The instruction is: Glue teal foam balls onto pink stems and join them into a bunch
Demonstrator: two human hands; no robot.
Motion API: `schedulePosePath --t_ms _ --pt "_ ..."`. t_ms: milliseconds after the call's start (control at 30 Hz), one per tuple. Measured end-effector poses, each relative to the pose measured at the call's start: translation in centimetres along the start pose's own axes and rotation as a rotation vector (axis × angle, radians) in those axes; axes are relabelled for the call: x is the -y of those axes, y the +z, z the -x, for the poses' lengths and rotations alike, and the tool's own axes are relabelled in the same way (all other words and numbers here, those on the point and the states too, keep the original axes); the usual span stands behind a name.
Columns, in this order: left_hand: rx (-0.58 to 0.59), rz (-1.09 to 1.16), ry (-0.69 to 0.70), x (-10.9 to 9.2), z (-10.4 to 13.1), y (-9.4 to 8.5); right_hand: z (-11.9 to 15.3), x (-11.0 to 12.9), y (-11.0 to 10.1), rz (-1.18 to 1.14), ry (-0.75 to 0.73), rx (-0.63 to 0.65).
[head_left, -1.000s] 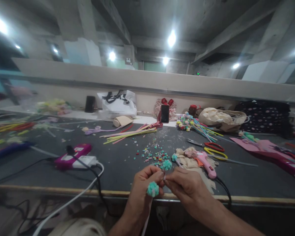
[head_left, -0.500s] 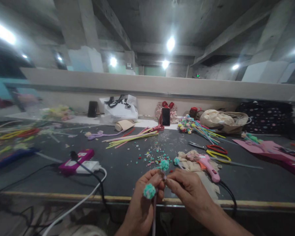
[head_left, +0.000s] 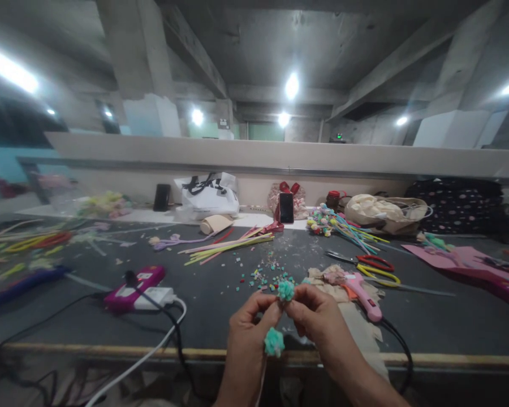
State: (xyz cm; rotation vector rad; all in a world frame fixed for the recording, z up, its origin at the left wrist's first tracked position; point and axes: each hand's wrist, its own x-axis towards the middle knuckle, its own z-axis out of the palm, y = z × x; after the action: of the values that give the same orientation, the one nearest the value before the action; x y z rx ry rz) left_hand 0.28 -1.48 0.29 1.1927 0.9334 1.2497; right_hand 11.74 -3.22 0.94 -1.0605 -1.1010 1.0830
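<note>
Just past the table's front edge, my left hand (head_left: 248,336) and my right hand (head_left: 322,325) meet with fingertips closed. Both pinch the base of a bumpy teal craft flower (head_left: 285,290) that stands up between them. A second teal craft flower (head_left: 274,342) pokes out by the left palm, its stem mostly covered by that hand. Small cut bits (head_left: 269,274) in teal, white and red lie scattered beyond the fingers. To the right of my right hand a pink glue gun (head_left: 365,299) rests on beige cloth scraps (head_left: 356,325).
Scissors (head_left: 375,268) with red and yellow handles lie at right. A bundle of coloured stems with flowers (head_left: 322,217), loose strips (head_left: 229,246) and a phone (head_left: 286,208) stand farther back. Left are a magenta power strip (head_left: 129,294) and cables (head_left: 139,350).
My right hand has closed in on the upper teal flower, and both hands have turned. The lower flower has shifted right. A third teal flower near my right fingers is no longer visible.
</note>
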Motion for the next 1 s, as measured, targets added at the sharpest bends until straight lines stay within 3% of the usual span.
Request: schedulePosePath --t_ms 267,433,567,667,1000 --pt "-0.038 0.065 -0.078 -0.3 0.7 0.5 0.1 -0.5 -0.7 -0.171 0.126 0.123" --pt "0.003 0.147 -0.125 -0.2 0.7 0.5 0.3 -0.6 -0.8 -0.09 0.08 0.115" --pt "0.171 0.386 -0.241 0.4 0.4 0.1 0.4 -0.2 -1.5 -0.042 0.062 0.201" --pt "0.294 0.413 -0.311 0.8 0.5 -0.2 0.3 0.2 -2.1 -0.014 0.053 0.299" --pt "0.28 0.368 -0.307 1.3 0.9 0.1 0.2 -0.4 -2.2 0.142 0.074 0.12"
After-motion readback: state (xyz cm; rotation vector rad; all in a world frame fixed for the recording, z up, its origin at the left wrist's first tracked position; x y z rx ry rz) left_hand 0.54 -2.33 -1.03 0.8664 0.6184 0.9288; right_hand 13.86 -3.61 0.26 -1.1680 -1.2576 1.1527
